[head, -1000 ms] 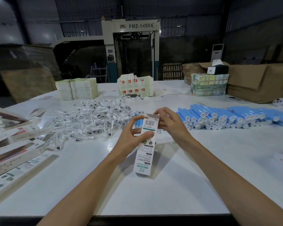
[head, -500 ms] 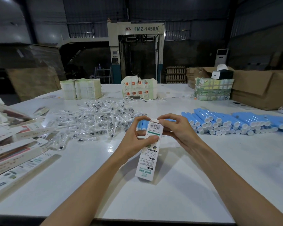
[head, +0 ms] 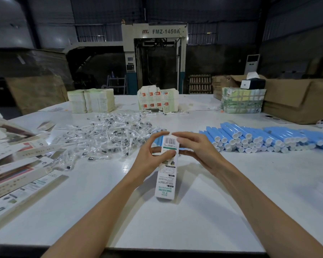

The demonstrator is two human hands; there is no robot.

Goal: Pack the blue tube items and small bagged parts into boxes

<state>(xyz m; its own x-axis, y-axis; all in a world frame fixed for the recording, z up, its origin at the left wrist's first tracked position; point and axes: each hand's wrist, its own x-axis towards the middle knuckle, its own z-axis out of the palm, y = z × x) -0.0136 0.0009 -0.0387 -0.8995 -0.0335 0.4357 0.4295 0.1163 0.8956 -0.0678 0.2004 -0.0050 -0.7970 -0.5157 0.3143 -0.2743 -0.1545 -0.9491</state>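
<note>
From the head view we see bagged parts (head: pixel 108 138) heaped left and blue tubes (head: pixel 259 138) stacked right on the tabletop (head: pixel 194 211), and between them the box (head: pixel 167 164), held on end, with our left hand (head: pixel 149 161) and right hand (head: pixel 198 149) in a pinching grip on its top, where the flap raised a second ago now lies folded down.

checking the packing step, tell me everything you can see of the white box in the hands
The white box is a tall, narrow carton, cardboard by its look, with a barcode near its top, a green band below and teal lettering, upside down, near its bottom. It stands nearly upright, lower end seemingly on the white table. The left hand grips its upper part, thumb on the front; the right hand holds its top end.
</note>
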